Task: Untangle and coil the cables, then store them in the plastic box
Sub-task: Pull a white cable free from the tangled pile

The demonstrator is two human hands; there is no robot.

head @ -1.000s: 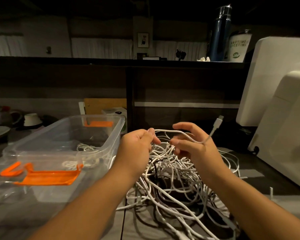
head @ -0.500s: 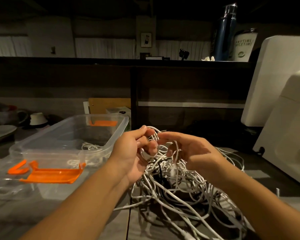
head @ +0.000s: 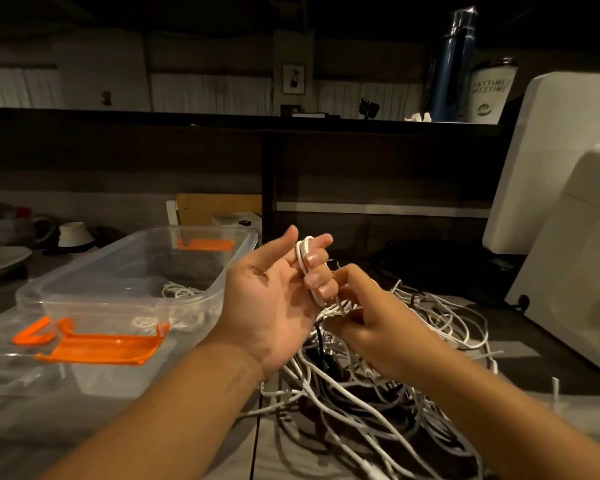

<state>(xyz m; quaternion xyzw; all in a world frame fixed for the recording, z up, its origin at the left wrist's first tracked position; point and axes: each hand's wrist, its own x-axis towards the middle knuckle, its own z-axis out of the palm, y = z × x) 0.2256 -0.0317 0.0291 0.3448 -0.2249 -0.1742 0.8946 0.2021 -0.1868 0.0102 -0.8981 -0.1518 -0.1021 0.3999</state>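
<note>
A tangled heap of white cables (head: 378, 375) lies on the dark table in front of me. My left hand (head: 278, 303) is raised palm up above the heap, with a white cable (head: 302, 258) looped around its curled fingers. My right hand (head: 368, 323) is just right of it and pinches the same cable where it leaves the loops. A clear plastic box (head: 84, 282) with orange latches stands to the left. It holds a few coiled white cables (head: 181, 291).
The clear lid with an orange latch (head: 97, 348) lies in front of the box. A white appliance (head: 568, 220) stands at the right. Dishes and cups (head: 73, 233) sit at the far left. A dark partition (head: 361, 174) rises behind the heap.
My left hand has turned palm up and risen, with cable loops now around its fingers. My right hand dropped lower and closer, and the USB plug end it held up is out of sight.
</note>
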